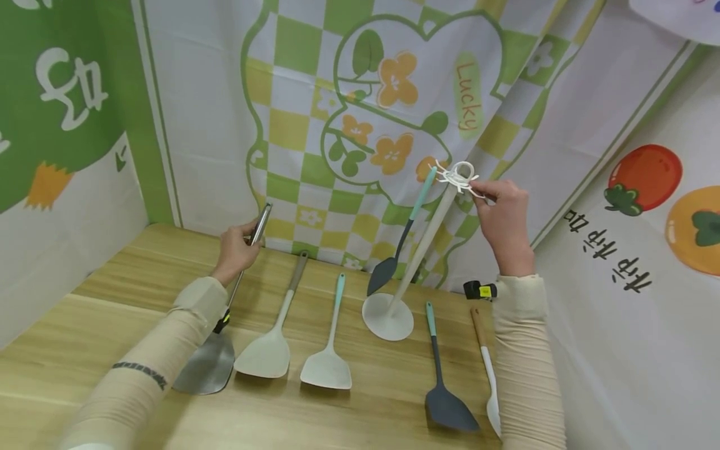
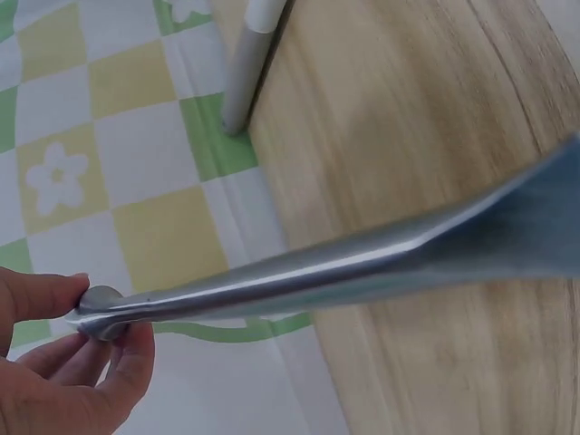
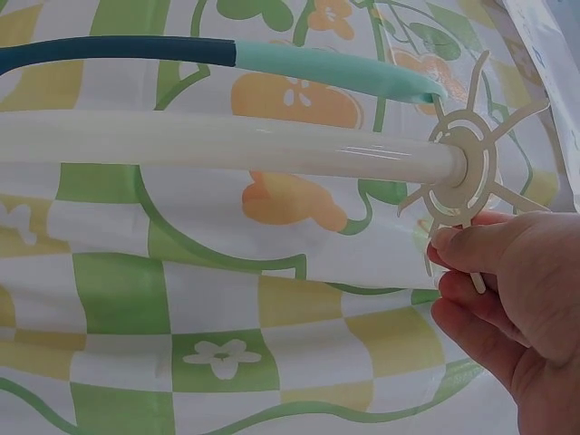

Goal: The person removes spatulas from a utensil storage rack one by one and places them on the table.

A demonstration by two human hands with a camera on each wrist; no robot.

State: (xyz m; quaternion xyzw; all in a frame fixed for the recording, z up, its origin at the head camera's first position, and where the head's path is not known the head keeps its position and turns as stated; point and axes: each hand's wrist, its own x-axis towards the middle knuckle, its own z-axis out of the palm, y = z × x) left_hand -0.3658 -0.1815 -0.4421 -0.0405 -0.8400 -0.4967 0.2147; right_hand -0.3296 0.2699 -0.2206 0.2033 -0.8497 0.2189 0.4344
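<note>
My left hand [image 1: 236, 253] grips a metal spatula [image 1: 208, 365] by its handle; in the left wrist view the thumb and fingers [image 2: 127, 362] pinch the rounded handle end. Whether the blade touches the table cannot be told. With my right hand [image 1: 504, 215] I pinch one hook arm at the top of a white utensil stand [image 1: 424, 244]. The right wrist view shows the stand's ring of hooks [image 3: 460, 172] with thumb and fingers around one arm. From another hook hangs a dark slotless-looking turner [image 1: 385, 275] with a mint handle [image 3: 326, 72].
On the wooden table [image 1: 382, 400] lie a beige spatula [image 1: 267, 353], a cream spatula with mint handle [image 1: 327, 365], a dark spatula with mint handle [image 1: 447, 406], and a white spoon-like utensil with wooden handle [image 1: 488, 369], partly behind my right sleeve. A patterned curtain [image 1: 298, 131] hangs behind.
</note>
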